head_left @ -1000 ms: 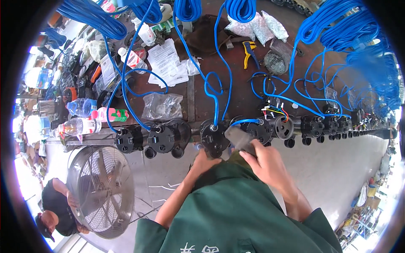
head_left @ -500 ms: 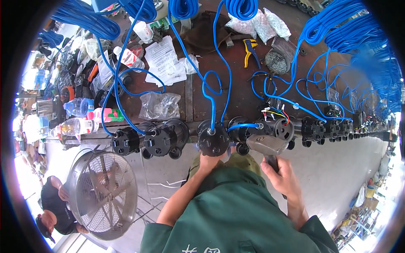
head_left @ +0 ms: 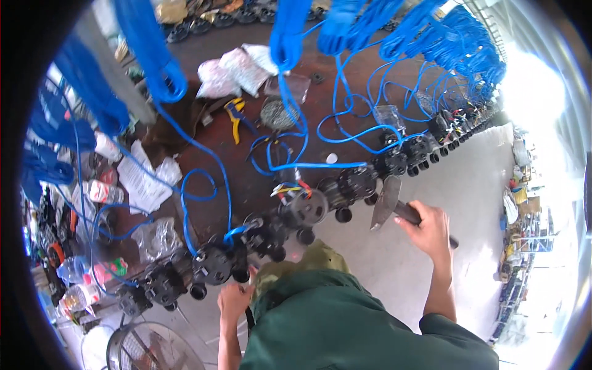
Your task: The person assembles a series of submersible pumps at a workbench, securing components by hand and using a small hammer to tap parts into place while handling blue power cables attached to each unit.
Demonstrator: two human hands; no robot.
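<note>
A hammer (head_left: 387,200) with a grey head and dark handle is gripped in my right hand (head_left: 427,229), which is closed around the handle to the right of the bench edge. My left hand (head_left: 234,300) is low, beside my leg and just under a round black housing (head_left: 213,264) with a blue cable. Its fingers are blurred and partly turned away, and I cannot make out anything in them. Closest to the hammer head is another black housing (head_left: 359,182). Left of that one, an open round housing (head_left: 309,208) shows red, yellow and white wires.
More black housings line the bench edge (head_left: 253,185), trailing blue cables. Coiled blue cable bundles (head_left: 288,37) hang above. Yellow and blue pliers (head_left: 237,120), white bags (head_left: 237,71), papers (head_left: 145,179) and bottles (head_left: 108,269) lie on the bench. A large fan (head_left: 154,348) stands lower left.
My view has swung to the right, so the bench now slants. My left hand has come away from under the black housing it was at. The hammer stays in my right hand, now farther right.
</note>
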